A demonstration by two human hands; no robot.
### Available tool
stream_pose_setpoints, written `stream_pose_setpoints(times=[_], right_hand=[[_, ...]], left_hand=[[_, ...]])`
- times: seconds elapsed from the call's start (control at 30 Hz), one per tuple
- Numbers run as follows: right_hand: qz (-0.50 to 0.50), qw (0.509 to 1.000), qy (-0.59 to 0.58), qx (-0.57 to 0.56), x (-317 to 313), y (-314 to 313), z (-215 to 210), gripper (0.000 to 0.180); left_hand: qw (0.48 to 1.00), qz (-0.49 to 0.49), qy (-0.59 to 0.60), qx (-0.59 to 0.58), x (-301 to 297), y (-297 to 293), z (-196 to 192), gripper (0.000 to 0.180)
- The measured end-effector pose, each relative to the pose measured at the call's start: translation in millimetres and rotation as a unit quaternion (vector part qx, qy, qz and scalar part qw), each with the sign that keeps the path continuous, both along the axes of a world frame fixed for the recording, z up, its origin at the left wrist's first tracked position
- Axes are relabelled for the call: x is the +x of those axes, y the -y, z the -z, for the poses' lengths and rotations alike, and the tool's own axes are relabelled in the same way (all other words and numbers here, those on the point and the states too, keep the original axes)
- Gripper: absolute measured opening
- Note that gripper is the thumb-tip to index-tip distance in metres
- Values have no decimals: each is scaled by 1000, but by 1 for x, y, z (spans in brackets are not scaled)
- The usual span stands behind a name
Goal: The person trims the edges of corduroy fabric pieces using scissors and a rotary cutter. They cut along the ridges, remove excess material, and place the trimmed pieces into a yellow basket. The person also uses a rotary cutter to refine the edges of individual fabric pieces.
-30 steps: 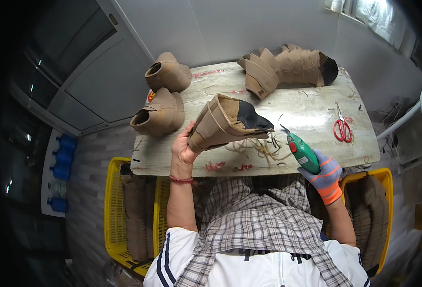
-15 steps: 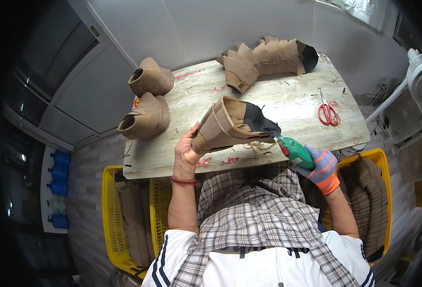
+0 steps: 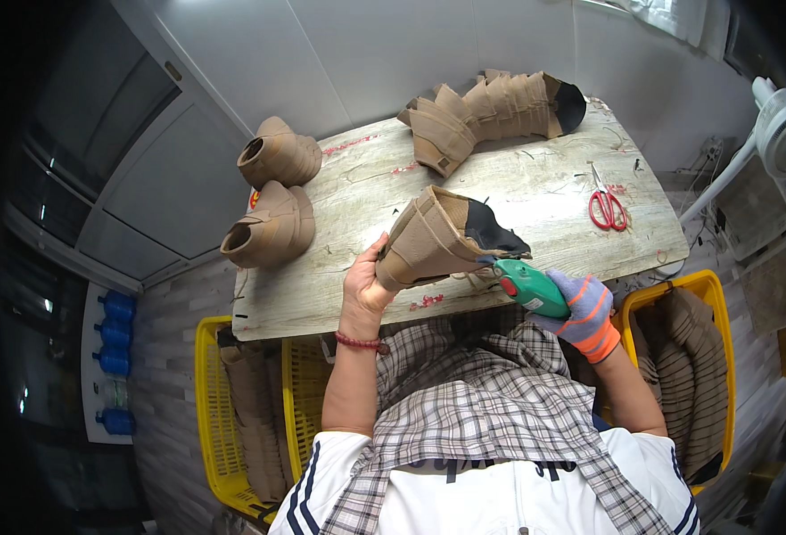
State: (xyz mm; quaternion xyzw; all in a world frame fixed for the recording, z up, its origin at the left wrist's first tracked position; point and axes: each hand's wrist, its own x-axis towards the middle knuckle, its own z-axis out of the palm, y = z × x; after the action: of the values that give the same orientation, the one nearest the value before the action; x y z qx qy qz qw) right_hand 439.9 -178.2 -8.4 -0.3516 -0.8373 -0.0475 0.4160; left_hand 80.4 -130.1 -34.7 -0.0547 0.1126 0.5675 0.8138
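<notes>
My bare left hand (image 3: 366, 283) grips a tan shoe upper (image 3: 421, 248) by its left side, holding it above the table's near edge. A black piece lines the upper's right end, and its opening faces up. In my right hand (image 3: 586, 314), gloved in grey and orange, is a green handheld electric cutter (image 3: 537, 291) with a red button. The cutter's dark tip meets the lower right edge of the upper. Exactly where the tip touches is too small to tell.
On the wood-patterned table (image 3: 518, 192) lie red-handled scissors (image 3: 606, 209), a long row of nested uppers (image 3: 509, 111) and two smaller stacks (image 3: 272, 223) at the left. Yellow crates (image 3: 214, 428) of uppers flank me below the table. A white fan (image 3: 781, 134) stands at right.
The cutter has shifted left along the upper's lower edge. My left hand and the upper have moved slightly right, and the upper has turned a little.
</notes>
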Motion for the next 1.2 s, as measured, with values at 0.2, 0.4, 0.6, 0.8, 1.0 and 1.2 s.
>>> stream_pose_setpoints(times=[0.2,0.4,0.6,0.8,1.0,1.2], right_hand=[[6,996,-75,-56,-19,1,3,63],[3,975,-105,-195,-32,6,-12,57],[-31,930,-215,-298,-45,2,-3,58],[-32,889,-270,-367,-55,0,-14,57],[15,910,-247,-332,-50,0,-14,49],[5,939,-196,-282,-38,3,-1,51]], left_hand=[[994,-52,-36,85,17,15,-14,36],[966,-112,-150,176,18,31,-21,40],[908,-154,-273,277,27,41,-33,39],[839,-198,-406,303,33,41,-7,32],[853,-210,-365,307,40,42,-14,31],[888,-194,-307,281,37,43,-21,31]])
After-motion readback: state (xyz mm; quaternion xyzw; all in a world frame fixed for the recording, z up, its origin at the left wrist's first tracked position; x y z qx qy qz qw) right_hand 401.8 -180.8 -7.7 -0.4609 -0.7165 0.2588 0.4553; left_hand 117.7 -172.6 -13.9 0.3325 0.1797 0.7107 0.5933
